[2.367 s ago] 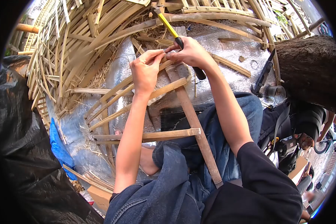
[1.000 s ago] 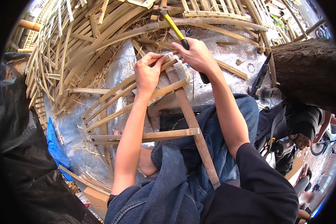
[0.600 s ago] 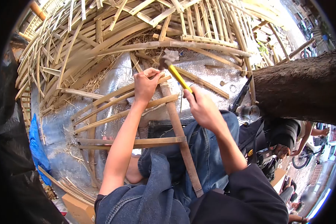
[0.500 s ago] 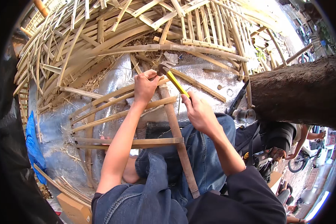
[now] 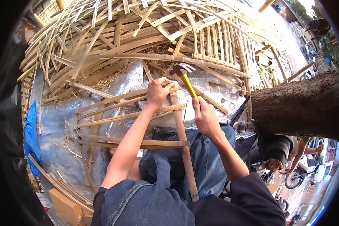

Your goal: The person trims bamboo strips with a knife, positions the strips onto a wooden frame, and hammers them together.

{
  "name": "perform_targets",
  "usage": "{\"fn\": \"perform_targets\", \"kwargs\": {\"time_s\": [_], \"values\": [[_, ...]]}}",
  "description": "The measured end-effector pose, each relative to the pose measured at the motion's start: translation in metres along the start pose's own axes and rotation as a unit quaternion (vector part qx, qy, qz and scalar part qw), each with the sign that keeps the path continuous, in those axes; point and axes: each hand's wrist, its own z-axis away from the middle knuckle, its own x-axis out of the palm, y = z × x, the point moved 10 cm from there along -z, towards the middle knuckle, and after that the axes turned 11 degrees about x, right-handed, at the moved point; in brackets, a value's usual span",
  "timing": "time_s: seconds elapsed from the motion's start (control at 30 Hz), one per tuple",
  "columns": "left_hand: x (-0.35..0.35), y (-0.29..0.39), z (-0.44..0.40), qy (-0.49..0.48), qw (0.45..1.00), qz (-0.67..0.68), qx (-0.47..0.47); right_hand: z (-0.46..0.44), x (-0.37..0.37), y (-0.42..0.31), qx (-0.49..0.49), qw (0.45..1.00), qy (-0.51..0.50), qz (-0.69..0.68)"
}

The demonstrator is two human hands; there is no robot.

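Note:
My right hand (image 5: pixel 207 116) is closed round the yellow handle of a claw hammer (image 5: pixel 191 87). Its dark head is raised, a short way beyond my left fingertips and apart from the wood. My left hand (image 5: pixel 158 92) pinches at the top corner of a bamboo frame (image 5: pixel 182 137), where a slat end meets the long side bar. What sits between its fingertips is too small to make out. Several bamboo slats (image 5: pixel 133 119) run leftward from that bar to another bar (image 5: pixel 92 145). The frame rests partly over my legs.
A large heap of bamboo strips and lattice pieces (image 5: pixel 139 45) lies ahead. Silvery sheeting (image 5: pixel 56 124) covers the ground. At right is a thick tree trunk (image 5: pixel 297 101), with a person (image 5: pixel 275 150) and a motorcycle (image 5: pixel 297 177) nearby. A cardboard box (image 5: pixel 66 207) stands lower left.
The hammer head has lifted away from my left fingertips, up and to the right. My left hand stays at the frame's corner. The whole view has shifted slightly.

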Motion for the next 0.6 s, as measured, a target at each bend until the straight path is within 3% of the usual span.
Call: {"fn": "perform_targets", "kwargs": {"time_s": [0.13, 0.2, 0.33, 0.47, 0.6], "values": [[-0.001, 0.002, 0.0, 0.004, 0.998, -0.058, 0.03, -0.003, 0.008, 0.007, -0.029, 0.997, 0.0, 0.072], [-0.004, 0.006, -0.003, 0.013, 0.996, -0.071, 0.053, -0.005, 0.002, 0.006, 0.027, 0.998, -0.002, 0.058], [-0.002, 0.002, 0.0, 0.001, 0.999, -0.031, 0.018, -0.004, -0.008, -0.008, 0.04, 0.999, 0.001, 0.019], [-0.002, 0.004, -0.001, -0.006, 0.998, -0.058, 0.018, -0.016, 0.007, 0.004, -0.023, 0.997, 0.002, 0.068], [-0.002, 0.002, -0.001, -0.003, 0.999, -0.042, 0.005, -0.008, -0.002, -0.007, 0.023, 0.999, 0.008, 0.026]]}}
